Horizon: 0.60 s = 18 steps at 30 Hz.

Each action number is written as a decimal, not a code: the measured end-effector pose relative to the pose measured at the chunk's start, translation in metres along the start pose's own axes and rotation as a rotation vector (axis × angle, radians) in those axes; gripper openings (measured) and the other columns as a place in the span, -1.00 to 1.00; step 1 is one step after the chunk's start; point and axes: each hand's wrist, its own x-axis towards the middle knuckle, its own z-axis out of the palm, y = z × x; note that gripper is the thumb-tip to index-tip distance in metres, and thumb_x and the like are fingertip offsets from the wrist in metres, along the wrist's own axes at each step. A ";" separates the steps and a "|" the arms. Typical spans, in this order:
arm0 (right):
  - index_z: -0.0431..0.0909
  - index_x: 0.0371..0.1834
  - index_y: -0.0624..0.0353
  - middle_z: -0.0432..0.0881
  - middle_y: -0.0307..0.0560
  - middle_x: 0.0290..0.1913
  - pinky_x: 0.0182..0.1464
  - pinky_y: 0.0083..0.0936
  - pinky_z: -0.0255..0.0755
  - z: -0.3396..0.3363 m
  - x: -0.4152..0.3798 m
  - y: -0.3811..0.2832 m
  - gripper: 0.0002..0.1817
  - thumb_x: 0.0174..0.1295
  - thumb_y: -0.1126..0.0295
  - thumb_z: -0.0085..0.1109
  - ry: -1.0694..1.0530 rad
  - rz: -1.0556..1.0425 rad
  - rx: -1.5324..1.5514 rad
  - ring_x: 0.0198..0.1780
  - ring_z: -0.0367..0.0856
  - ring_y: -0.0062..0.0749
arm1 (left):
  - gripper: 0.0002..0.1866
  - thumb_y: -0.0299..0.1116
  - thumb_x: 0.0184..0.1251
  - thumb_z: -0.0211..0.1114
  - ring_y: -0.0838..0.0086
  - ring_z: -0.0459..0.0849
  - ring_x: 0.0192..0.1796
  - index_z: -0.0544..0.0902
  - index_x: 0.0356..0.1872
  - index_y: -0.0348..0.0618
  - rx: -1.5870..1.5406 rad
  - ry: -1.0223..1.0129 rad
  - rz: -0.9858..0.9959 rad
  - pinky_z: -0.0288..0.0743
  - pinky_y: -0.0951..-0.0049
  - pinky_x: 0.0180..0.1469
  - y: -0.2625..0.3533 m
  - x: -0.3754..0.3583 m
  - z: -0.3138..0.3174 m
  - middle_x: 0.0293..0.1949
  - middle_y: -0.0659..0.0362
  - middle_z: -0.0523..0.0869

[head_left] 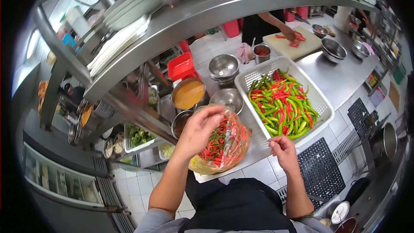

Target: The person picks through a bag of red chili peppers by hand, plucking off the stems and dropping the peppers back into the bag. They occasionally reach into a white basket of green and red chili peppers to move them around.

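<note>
A clear plastic bag full of small red chillies with green stems stands on the steel counter. My left hand is over the bag's left upper edge, its fingers stretched and apart. Right of the bag, my right hand is at the near corner of a white perforated basket, its thumb and fingertips pinched together. What lies between those fingertips, if anything, is too small to make out. Green and red long chillies fill the basket.
Steel bowls and a pot of orange liquid stand behind the bag. Across the counter, a person's hand is at a cutting board with red pieces. A steel shelf with plates crosses overhead.
</note>
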 end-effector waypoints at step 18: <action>0.70 -0.17 0.14 0.68 -0.01 -0.22 -0.09 -0.16 0.54 0.150 0.067 -0.065 -0.81 0.14 0.46 0.25 -0.740 -0.731 -1.057 -0.12 0.68 -0.03 | -0.65 -0.25 0.35 0.35 0.11 0.55 0.25 0.67 0.09 -0.14 0.756 -0.044 0.154 0.24 -0.03 0.43 -0.045 -0.130 0.014 0.18 0.03 0.62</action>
